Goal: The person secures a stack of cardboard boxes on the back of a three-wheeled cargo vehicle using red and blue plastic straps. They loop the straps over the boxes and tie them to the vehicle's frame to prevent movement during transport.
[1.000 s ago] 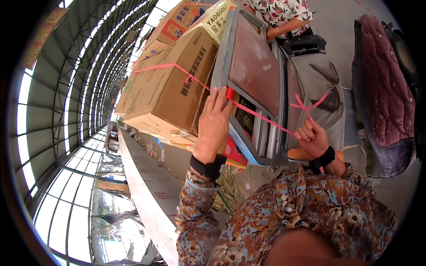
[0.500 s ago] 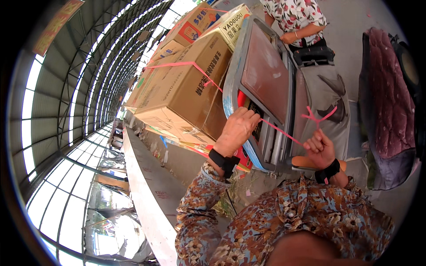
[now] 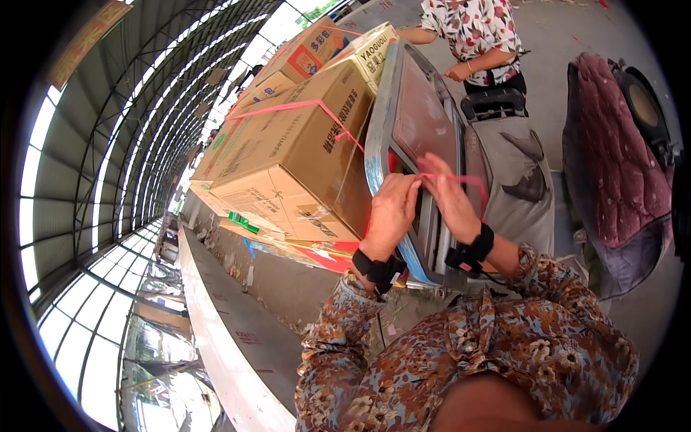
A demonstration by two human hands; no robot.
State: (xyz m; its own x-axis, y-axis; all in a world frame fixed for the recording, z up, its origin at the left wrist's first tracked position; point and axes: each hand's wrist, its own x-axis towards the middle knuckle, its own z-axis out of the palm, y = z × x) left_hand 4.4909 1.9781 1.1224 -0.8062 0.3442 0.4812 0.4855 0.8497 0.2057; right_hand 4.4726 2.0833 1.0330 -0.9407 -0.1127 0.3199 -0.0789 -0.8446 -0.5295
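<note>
My left hand point(image 3: 392, 210) is closed at the near edge of a grey metal frame point(image 3: 383, 122) with a brownish panel, pinching pink plastic string point(image 3: 473, 180). Close beside it, my right hand point(image 3: 455, 205) has its thumb near the left fingertips and its fingers raised. The string passes across those fingers and loops out to the right; motion blurs the fingertips. Left of the frame, a large brown carton point(image 3: 288, 155) leans tilted, with a pink string tied over it that runs toward the frame. Black bands circle both wrists.
Behind the large carton are another brown carton point(image 3: 306, 54) and a pale yellow box point(image 3: 371, 54). A person in a flowered shirt point(image 3: 475, 32) stands beyond the frame. To the right are a grey fabric cover point(image 3: 515, 162) and a maroon quilted cover point(image 3: 612, 158).
My right hand has moved up and left, from holding the string out at the right to beside my left hand. The person beyond has stretched an arm toward the boxes.
</note>
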